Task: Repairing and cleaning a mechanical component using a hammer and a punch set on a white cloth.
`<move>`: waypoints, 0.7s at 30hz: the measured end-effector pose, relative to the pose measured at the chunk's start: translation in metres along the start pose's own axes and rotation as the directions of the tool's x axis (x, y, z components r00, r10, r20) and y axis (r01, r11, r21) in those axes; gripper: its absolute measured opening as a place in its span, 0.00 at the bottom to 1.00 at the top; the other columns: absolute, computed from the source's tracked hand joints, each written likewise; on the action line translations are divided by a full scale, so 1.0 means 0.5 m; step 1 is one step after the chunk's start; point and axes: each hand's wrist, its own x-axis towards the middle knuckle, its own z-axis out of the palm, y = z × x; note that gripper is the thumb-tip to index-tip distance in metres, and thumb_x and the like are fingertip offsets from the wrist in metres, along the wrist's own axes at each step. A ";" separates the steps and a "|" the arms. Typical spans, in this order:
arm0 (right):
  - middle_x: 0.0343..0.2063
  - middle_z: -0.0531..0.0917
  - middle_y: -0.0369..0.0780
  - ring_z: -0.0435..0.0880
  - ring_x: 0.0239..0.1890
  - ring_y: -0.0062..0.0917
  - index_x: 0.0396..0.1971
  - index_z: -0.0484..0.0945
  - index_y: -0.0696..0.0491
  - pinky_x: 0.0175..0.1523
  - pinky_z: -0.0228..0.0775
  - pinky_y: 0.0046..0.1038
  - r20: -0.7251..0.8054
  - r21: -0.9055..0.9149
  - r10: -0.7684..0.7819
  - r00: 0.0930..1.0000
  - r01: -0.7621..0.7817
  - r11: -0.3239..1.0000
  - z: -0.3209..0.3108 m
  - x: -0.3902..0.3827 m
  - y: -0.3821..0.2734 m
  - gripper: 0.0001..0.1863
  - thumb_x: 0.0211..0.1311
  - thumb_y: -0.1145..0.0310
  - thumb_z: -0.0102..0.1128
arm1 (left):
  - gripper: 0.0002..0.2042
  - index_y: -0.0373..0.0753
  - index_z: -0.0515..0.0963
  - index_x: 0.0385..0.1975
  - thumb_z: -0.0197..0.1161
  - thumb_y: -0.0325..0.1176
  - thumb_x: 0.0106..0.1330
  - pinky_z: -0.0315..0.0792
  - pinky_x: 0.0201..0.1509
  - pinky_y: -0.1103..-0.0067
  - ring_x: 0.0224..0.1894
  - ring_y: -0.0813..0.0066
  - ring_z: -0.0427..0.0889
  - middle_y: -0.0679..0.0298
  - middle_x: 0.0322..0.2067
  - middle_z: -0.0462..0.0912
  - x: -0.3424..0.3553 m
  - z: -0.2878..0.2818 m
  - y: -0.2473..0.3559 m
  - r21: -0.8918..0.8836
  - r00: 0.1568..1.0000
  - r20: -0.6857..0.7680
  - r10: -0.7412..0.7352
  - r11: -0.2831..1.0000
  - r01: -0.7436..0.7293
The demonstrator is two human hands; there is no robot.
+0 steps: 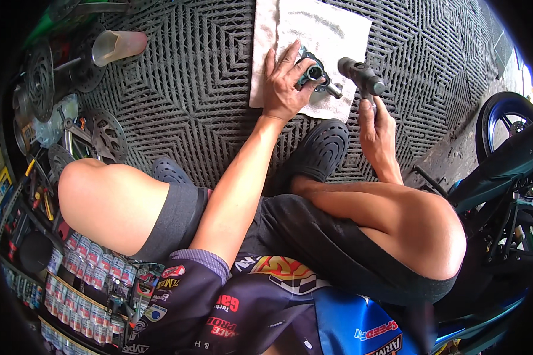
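My left hand [285, 86] is closed around a dark metal part [314, 72] with a round open bore, thumb and fingers pressed on its sides. The part rests on a white cloth [337, 26], and a short silver stub [334, 90] sticks out of it toward the right. To the right, my right hand [378, 133] grips a hammer [361, 76] by its handle. The hammer's dark cylindrical head is above the cloth's right edge, apart from the metal part. My fingers hide some of the part's far side.
Dark ribbed floor tiles [195, 65] lie under the cloth. My black clogs [323, 151] are just in front of it. At left stand a translucent cup [119, 47], brake discs [108, 135], tools and racks of small packages [83, 290]. A motorcycle wheel [506, 124] is at right.
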 end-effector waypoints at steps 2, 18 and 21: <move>0.20 0.77 0.44 0.74 0.22 0.25 0.48 0.77 0.65 0.29 0.66 0.33 -0.040 -0.080 0.124 0.992 -0.126 0.989 -0.007 0.010 0.019 0.27 0.79 0.50 0.52 | 0.19 0.44 0.86 0.43 0.77 0.50 0.59 0.49 0.80 0.56 0.65 0.62 0.79 0.54 0.66 0.77 0.001 0.002 -0.004 0.014 1.000 -0.017 0.015 1.000 -0.015; 0.18 0.78 0.45 0.78 0.19 0.31 0.44 0.74 0.58 0.27 0.66 0.36 -0.008 0.042 -0.205 0.979 0.205 0.978 -0.014 -0.006 -0.016 0.13 0.79 0.61 0.53 | 0.19 0.45 0.86 0.44 0.75 0.51 0.61 0.48 0.80 0.54 0.66 0.59 0.79 0.52 0.66 0.77 0.000 -0.001 -0.001 -0.027 1.000 -0.002 0.011 1.000 -0.011; 0.18 0.78 0.44 0.78 0.19 0.30 0.44 0.74 0.58 0.27 0.66 0.35 0.004 0.172 -0.100 0.995 0.097 0.980 -0.011 0.010 -0.036 0.13 0.79 0.61 0.53 | 0.19 0.45 0.86 0.44 0.75 0.51 0.61 0.48 0.80 0.54 0.67 0.59 0.78 0.51 0.66 0.77 0.002 0.001 -0.001 -0.032 1.000 0.000 0.017 0.999 -0.017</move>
